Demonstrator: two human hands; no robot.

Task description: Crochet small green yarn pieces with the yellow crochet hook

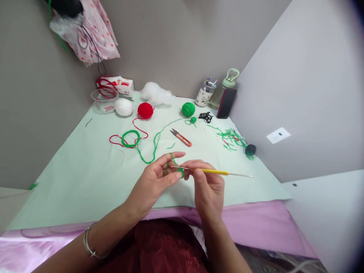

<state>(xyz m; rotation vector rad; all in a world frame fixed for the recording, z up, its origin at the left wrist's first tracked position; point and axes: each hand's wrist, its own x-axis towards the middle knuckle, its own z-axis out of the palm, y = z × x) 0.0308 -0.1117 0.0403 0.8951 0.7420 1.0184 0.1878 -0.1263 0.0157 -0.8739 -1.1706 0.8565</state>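
My left hand point(159, 174) pinches a small green crochet piece point(181, 173) between thumb and fingers, with green yarn looped over its raised index finger. In my right hand point(209, 185) is a crochet hook point(214, 171) with a yellow handle, held like a pen. Its metal tip points left and lies at the green piece; whether it passes through a stitch I cannot tell. A green strand point(156, 146) lies on the table beyond my hands. Farther back sits a green yarn ball point(188, 109). Orange-handled thread snips point(181, 137) rest just past my fingers.
A red yarn ball point(145, 110), a white yarn ball point(124, 107), a green ring point(131, 138) and white stuffing point(156, 94) lie toward the back left. Yarn scraps point(231, 137) are at right. A bottle point(224, 89), a phone point(226, 103) and a pen cup point(205, 94) stand back right.
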